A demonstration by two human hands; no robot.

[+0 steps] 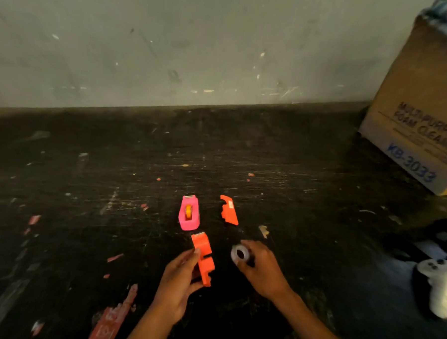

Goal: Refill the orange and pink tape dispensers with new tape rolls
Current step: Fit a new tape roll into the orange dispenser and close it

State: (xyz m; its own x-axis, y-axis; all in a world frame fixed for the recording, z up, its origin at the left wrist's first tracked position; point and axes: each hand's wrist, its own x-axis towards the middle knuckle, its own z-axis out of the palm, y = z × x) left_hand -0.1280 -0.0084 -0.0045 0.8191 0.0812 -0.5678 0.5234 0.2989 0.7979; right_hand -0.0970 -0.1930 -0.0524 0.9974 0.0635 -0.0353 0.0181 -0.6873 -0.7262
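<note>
My left hand [179, 278] grips one half of the orange tape dispenser [203, 256] just above the dark table, its cutter end pointing away from me. My right hand [261, 267] holds a clear tape roll [239, 254] a short way to the right of that half, its hole facing the camera. The other orange half [229, 209] lies loose on the table further back. To its left stands the pink tape dispenser [189, 213], closed, with an orange core showing in its slot.
A cardboard box [422, 112] stands at the back right against the grey wall [172, 44]. A stack of clear tape rolls [441, 287] lies at the right edge on dark packaging. Paint marks and scraps dot the black table [86, 201].
</note>
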